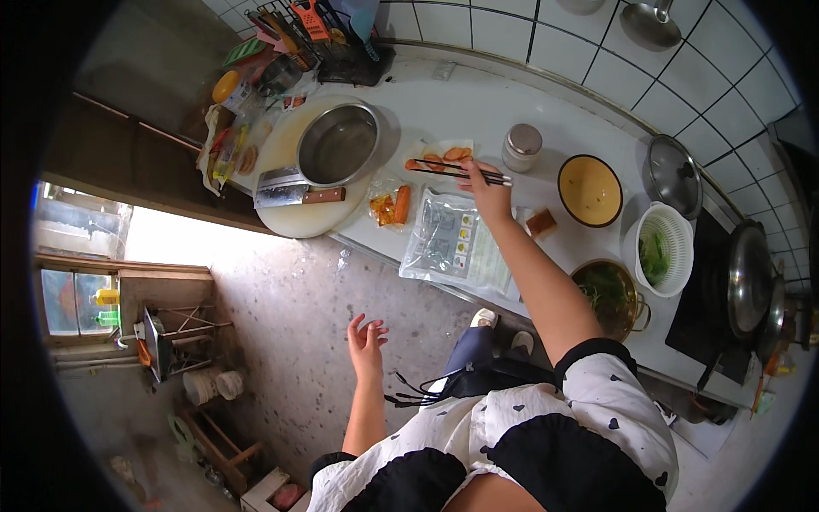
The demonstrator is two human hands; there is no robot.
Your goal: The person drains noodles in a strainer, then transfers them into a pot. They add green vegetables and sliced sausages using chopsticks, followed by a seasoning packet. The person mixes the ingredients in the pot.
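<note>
My right hand point(490, 189) is closed around a pair of black chopsticks point(444, 169) with pale ends. Their far tips reach over orange-brown sausage slices point(455, 154) lying on a white wrapper; whether they grip a slice I cannot tell. My left hand point(367, 340) hangs over the floor, away from the counter, fingers loosely apart and nothing in them. Below the chopsticks lies a large flat clear food packet point(465, 243). To its left, a small clear bag point(390, 203) holds orange-brown pieces. A small brown packet point(541, 224) rests beside my right wrist.
A cleaver point(299, 195) and a steel basin point(339, 145) rest on the round cutting board point(294, 224). A jar point(522, 148), a yellow bowl point(590, 190), a white colander point(631, 247) of greens and a pot point(641, 309) stand rightward, near a lidded wok point(748, 282).
</note>
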